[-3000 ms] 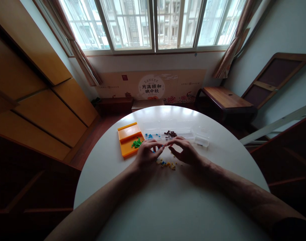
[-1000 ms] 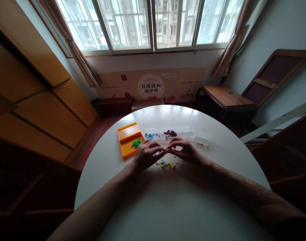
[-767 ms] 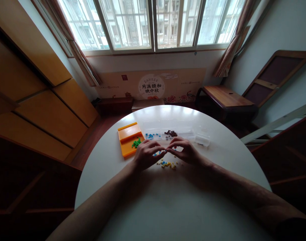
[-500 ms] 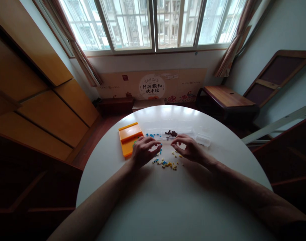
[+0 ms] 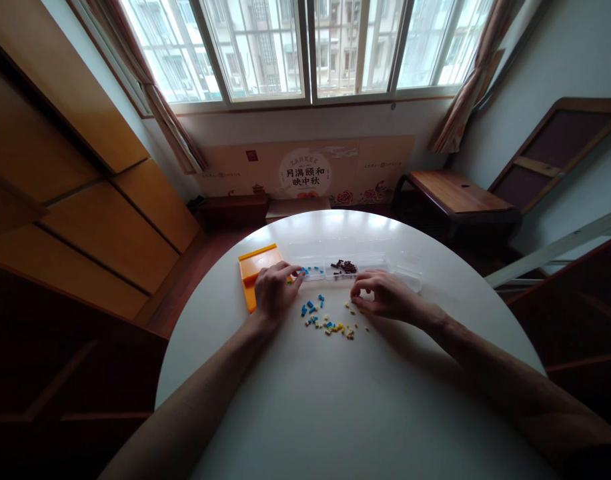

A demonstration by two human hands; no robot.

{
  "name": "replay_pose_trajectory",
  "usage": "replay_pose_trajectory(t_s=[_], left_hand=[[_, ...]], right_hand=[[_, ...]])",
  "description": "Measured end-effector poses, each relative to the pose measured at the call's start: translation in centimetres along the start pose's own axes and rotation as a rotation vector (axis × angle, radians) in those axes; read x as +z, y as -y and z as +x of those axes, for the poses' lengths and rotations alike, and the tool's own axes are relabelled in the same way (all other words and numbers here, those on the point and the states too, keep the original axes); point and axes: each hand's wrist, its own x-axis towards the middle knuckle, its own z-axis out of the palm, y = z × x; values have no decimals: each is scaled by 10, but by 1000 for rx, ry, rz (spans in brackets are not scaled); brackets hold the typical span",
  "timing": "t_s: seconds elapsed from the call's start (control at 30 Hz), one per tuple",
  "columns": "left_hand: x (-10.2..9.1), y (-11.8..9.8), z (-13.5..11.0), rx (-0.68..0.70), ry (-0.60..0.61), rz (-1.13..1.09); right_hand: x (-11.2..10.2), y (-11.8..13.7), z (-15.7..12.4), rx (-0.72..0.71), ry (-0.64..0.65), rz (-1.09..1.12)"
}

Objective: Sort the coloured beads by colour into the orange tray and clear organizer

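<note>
My left hand (image 5: 276,291) is over the right edge of an orange tray (image 5: 249,293), thumb and index finger pinched together at the left compartment of a clear plastic box (image 5: 330,274). A small blue brick (image 5: 303,271) shows at those fingertips. Other blue bricks lie in that compartment, and dark brown bricks (image 5: 344,267) fill part of the middle one. My right hand (image 5: 383,294) is low over the table, its thumb and index finger closed beside a few yellow bricks (image 5: 349,307). What that pinch holds, if anything, is too small to make out.
Loose blue bricks (image 5: 308,308) and a cluster of yellow bricks (image 5: 341,329) are scattered on the round white table (image 5: 330,400) between my forearms. The box's clear lid lies raised behind it. A wooden stool-like table (image 5: 450,190) stands beyond, at the right.
My left hand has moved left and away from me, from above the loose bricks to the box's left compartment. My right hand has shifted slightly right and lower, toward the yellow bricks.
</note>
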Motion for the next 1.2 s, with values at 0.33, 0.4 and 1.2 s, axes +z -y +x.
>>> replay_pose_trajectory(t_s=[0.33,0.4,1.2], left_hand=[[-10,-17,-3,122,0,-19],[-9,-22,-6,183,22,-54],[-8,-32,-12,511,148,-171]], right_hand=[[-6,7,1,8,25,6],[-5,6,1,7,28,5],[16,28,8,77,-146,486]])
